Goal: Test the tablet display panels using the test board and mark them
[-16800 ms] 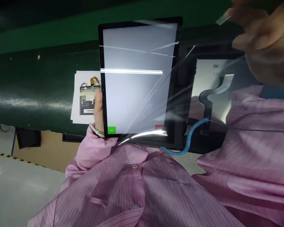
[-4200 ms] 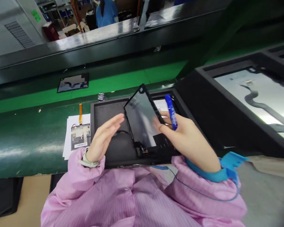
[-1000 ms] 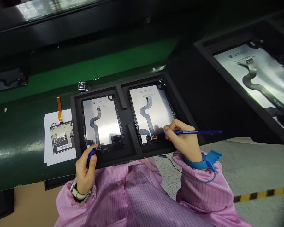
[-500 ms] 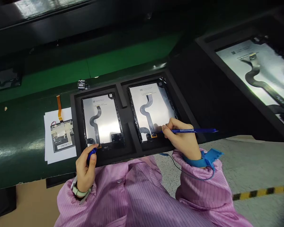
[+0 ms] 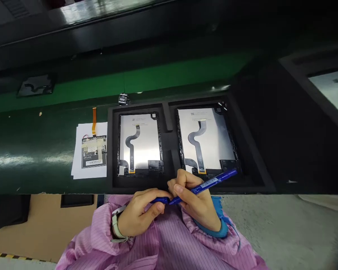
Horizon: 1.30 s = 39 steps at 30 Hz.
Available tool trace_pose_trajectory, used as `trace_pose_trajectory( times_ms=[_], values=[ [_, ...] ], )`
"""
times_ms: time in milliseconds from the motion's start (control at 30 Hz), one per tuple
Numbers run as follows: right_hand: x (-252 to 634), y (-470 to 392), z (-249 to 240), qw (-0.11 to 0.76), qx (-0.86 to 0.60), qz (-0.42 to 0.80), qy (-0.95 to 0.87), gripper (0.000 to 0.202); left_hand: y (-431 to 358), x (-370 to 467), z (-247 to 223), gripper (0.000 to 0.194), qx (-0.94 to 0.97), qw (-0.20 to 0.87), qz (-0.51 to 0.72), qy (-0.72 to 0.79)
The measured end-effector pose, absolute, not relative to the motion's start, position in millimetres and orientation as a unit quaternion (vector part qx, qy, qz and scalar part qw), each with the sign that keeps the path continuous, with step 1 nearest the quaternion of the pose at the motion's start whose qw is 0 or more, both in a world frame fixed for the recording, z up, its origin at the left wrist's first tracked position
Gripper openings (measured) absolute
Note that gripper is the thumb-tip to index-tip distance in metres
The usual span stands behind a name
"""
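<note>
Dark green worktop (image 5: 53, 150) above a tan mat (image 5: 47, 228) and grey floor (image 5: 259, 221).

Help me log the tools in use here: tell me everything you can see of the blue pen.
The blue pen is slim, shiny and plastic-looking, with a pale printed label along its barrel. The right hand grips it at a slant, rear end up over the black tray. Its front end meets the blue cap in the left hand; whether it is inside is unclear.
</note>
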State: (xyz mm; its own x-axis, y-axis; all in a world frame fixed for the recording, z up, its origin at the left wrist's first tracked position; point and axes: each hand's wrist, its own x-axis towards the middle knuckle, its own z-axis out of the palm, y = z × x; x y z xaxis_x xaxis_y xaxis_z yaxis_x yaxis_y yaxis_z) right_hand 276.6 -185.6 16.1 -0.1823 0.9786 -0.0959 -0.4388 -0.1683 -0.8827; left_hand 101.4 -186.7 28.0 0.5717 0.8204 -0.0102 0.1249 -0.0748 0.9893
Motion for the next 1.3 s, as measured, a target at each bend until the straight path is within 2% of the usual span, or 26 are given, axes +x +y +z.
trace_pose_trajectory(
  times_ms=[200, 333, 467, 567, 667, 833, 967, 1033, 1133, 1200, 1233, 1300],
  values=[
    [273, -185, 16, 0.521, -0.393, 0.637, -0.410, 0.042, -191, 94, 29, 0.043, 0.672, 0.579, 0.304, 0.348],
    [258, -186, 19, 0.513, -0.404, 0.578, -0.490, 0.041, -198, 96, 26, 0.041, 0.622, 0.627, 0.306, 0.355],
    [251, -179, 24, 0.449, -0.406, 0.594, -0.530, 0.031, -198, 93, 27, 0.035, 0.575, 0.655, 0.339, 0.355],
    [253, -170, 31, 0.371, -0.375, 0.622, -0.579, 0.032, -189, 84, 36, 0.035, 0.618, 0.627, 0.329, 0.343],
    [252, -168, 35, 0.333, -0.358, 0.609, -0.624, 0.037, -180, 76, 46, 0.037, 0.672, 0.593, 0.302, 0.325],
    [244, -168, 38, 0.341, -0.364, 0.557, -0.664, 0.041, -175, 75, 54, 0.048, 0.720, 0.530, 0.316, 0.319],
    [252, -129, 52, 0.377, -0.441, 0.537, -0.612, 0.025, -147, 61, 65, 0.066, 0.751, 0.444, 0.277, 0.403],
    [266, -99, 55, 0.361, -0.565, 0.460, -0.582, 0.016, -115, 42, 67, 0.056, 0.738, 0.352, 0.302, 0.489],
    [286, -67, 49, 0.198, -0.736, 0.275, -0.586, 0.008, -57, 8, 55, 0.034, 0.656, 0.162, 0.346, 0.651],
    [293, -60, 38, 0.104, -0.777, 0.184, -0.593, 0.015, -24, -11, 39, 0.025, 0.623, 0.119, 0.303, 0.711],
    [294, -60, 33, 0.095, -0.780, 0.148, -0.601, 0.018, -12, -18, 30, 0.026, 0.617, 0.117, 0.293, 0.720],
    [289, -62, 23, 0.142, -0.755, 0.087, -0.634, 0.017, 3, -26, 14, 0.030, 0.613, 0.122, 0.278, 0.729]
  ],
)
